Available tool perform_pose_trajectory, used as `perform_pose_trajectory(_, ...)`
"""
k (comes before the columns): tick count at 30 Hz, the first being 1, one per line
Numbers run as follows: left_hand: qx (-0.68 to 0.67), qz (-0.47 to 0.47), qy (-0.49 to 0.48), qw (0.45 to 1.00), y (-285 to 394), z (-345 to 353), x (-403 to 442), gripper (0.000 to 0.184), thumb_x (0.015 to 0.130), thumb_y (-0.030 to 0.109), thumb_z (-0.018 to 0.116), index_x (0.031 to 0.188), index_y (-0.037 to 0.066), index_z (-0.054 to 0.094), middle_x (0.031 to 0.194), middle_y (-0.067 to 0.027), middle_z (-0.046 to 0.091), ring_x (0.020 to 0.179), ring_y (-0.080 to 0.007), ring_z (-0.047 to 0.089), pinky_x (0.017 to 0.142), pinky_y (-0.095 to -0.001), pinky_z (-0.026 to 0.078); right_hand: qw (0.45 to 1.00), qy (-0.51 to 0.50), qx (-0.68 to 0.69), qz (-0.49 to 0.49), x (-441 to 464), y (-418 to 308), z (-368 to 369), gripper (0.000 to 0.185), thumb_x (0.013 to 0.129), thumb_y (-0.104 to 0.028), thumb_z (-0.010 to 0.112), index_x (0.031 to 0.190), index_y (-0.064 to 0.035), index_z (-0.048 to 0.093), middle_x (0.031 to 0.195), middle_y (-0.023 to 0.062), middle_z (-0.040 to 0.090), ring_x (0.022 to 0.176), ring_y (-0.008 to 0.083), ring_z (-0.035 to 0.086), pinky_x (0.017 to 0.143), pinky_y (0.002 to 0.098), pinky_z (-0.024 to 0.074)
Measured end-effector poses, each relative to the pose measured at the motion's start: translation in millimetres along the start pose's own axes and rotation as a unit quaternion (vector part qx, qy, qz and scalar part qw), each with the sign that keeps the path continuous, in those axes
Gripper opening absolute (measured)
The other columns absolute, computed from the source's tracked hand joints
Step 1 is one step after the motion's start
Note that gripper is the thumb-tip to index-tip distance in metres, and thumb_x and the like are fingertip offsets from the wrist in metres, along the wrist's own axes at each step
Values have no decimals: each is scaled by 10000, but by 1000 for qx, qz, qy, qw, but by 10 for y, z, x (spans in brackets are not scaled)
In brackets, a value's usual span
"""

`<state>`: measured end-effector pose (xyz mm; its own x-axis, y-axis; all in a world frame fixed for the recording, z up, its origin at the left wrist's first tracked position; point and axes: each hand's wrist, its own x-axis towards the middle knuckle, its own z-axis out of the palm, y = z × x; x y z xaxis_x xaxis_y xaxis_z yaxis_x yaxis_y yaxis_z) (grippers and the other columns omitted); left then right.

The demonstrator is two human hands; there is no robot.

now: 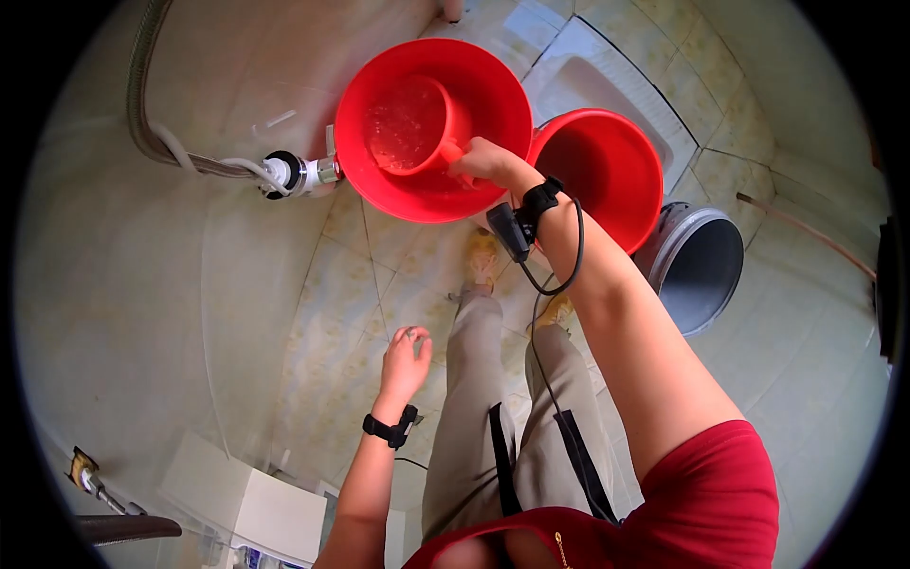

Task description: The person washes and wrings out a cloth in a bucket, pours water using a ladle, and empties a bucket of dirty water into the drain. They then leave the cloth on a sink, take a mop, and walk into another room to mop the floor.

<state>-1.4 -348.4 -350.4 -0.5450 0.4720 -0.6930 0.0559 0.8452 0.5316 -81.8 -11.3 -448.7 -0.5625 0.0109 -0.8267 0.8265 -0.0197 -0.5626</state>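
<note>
My right hand (486, 163) is closed around the handle of a red water dipper (406, 125), inside a large red basin (507, 106). Water with small bubbles shows in the dipper. The lower part of my right hand lies over the basin's near rim. Lower down, my left hand (408, 364) hangs above the floor beside my leg, its fingers loosely bent and the thumb apart. Nothing shows in it.
Right of the basin stand a red bucket (637, 163) and a grey bucket (713, 270). Behind them is a white squat toilet (616, 87). A tap fitting (301, 174) with a metal hose (144, 100) is at the left wall. A white cabinet (280, 512) stands lower left.
</note>
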Motion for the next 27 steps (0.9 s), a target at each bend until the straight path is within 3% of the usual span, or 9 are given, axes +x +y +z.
perform_pose_trajectory(3, 13, 27, 3, 1000, -43, 19, 10, 132, 836, 120, 573, 922, 20, 572, 938, -104, 577, 825, -253, 593, 745, -323, 486, 999, -16, 21, -21, -226, -2, -82, 183, 691, -135, 631, 740, 39, 600, 612, 56, 577, 526, 153, 522, 514, 269, 406)
perform_pose_trajectory(6, 7, 18, -8, 1000, 31, 6, 5, 141, 833, 120, 575, 930, 18, 569, 939, -108, 577, 832, -259, 594, 753, -334, 484, 996, -35, 76, -31, -387, 130, -71, 170, 695, -134, 627, 723, 31, 593, 610, 55, 564, 533, 138, 518, 518, 263, 405)
perform_pose_trajectory(11, 47, 17, -32, 998, 191, 10, 81, 151, 829, 126, 577, 938, 22, 570, 936, -108, 575, 831, -268, 591, 745, -342, 480, 988, -19, 137, -68, -823, 313, -79, 212, 690, -106, 623, 832, 43, 575, 661, 75, 563, 555, 142, 546, 502, 265, 427)
perform_pose_trajectory(13, 68, 18, -36, 997, 215, 33, 101, 152, 829, 129, 577, 939, 24, 573, 935, -107, 574, 825, -270, 589, 738, -343, 479, 973, -60, 193, -109, -921, 413, -88, 267, 702, -111, 622, 912, 43, 560, 681, 68, 562, 558, 129, 536, 498, 260, 423)
perform_pose_trajectory(17, 91, 41, -47, 994, 335, 96, 84, 155, 830, 134, 576, 942, 26, 577, 939, -106, 573, 805, -269, 582, 718, -339, 477, 963, -68, 202, -167, -1261, 476, -52, 349, 702, -144, 590, 1010, 17, 564, 711, -3, 543, 573, 61, 490, 484, 221, 393)
perform_pose_trajectory(19, 117, 41, -68, 990, 464, 107, 100, 155, 830, 132, 574, 942, 24, 577, 942, -107, 572, 803, -269, 582, 717, -338, 478, 942, -97, 253, -197, -1471, 577, -35, 348, 733, -97, 607, 1056, 14, 538, 656, 12, 533, 501, 81, 509, 449, 229, 401)
perform_pose_trajectory(22, 115, 40, -77, 990, 673, 188, 121, 148, 829, 112, 571, 940, 14, 575, 936, -115, 570, 811, -264, 583, 717, -336, 481, 927, -111, 287, -214, -1967, 749, -131, 365, 733, -99, 619, 1075, -6, 529, 645, 3, 527, 485, 79, 513, 418, 223, 395)
perform_pose_trajectory(25, 134, 124, -72, 980, 825, 352, 209, 140, 843, 102, 557, 943, 4, 566, 951, -110, 578, 830, -243, 583, 739, -330, 483, 919, -89, 318, -217, -2573, 1033, -244, 336, 739, -112, 625, 1043, -9, 526, 641, 2, 528, 477, 74, 511, 415, 222, 400)
perform_pose_trajectory(27, 79, 78, -78, 991, 1154, 500, 293, 175, 858, 101, 546, 997, -4, 564, 1019, -112, 587, 892, -223, 589, 780, -320, 479, 913, -65, 340, -215, -3045, 1310, -336, 334, 746, -112, 624, 1050, -18, 525, 669, 2, 540, 490, 69, 511, 421, 220, 404)
